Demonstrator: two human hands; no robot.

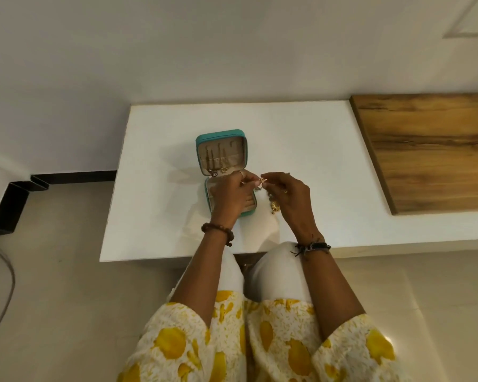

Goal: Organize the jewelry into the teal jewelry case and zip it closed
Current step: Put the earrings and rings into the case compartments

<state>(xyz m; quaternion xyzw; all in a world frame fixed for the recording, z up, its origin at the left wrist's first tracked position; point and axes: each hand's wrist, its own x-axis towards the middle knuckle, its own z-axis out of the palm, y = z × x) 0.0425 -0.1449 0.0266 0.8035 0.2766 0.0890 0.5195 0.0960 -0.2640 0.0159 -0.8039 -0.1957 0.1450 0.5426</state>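
I see soft, even indoor light, a little dim and warm. The white table [301, 139] is the brightest part, with no hard glare. Faint shadows lie beside the teal case [218, 136]. Straight edges bend toward the frame borders, and small details look slightly blurred.

White table [301, 128], wooden panel [431, 150], pale wall [177, 51], beige floor [66, 244]

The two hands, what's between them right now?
In the head view, a small gold jewelry piece sits between the left hand and right hand, pinched by both sets of fingertips, just right of the open teal jewelry case.
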